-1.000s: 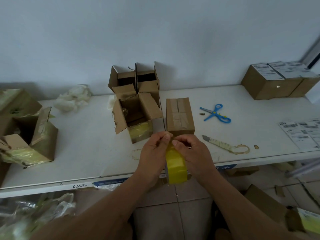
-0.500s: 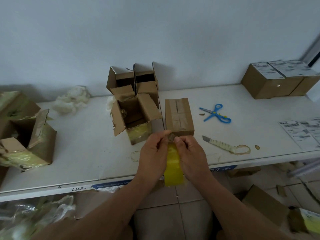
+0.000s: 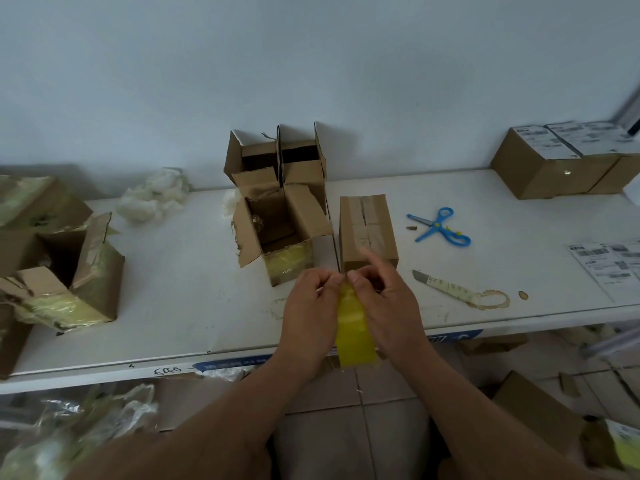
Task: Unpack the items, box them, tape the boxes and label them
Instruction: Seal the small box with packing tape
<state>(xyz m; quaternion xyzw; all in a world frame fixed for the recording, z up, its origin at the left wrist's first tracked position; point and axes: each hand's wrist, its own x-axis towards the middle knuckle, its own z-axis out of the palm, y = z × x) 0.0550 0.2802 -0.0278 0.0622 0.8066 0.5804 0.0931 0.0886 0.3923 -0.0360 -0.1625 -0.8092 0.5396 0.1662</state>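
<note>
At lower centre your left hand (image 3: 308, 317) and right hand (image 3: 388, 306) grip the yellow tape roll (image 3: 353, 327) — taped box (image 3: 367, 233) unlabelled, open boxes (image 3: 277, 188) unfilled; labelled boxes (image 3: 568, 161) upper right.

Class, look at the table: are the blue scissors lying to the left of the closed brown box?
No, the blue scissors lie on the table to the right of the closed brown box.
</note>
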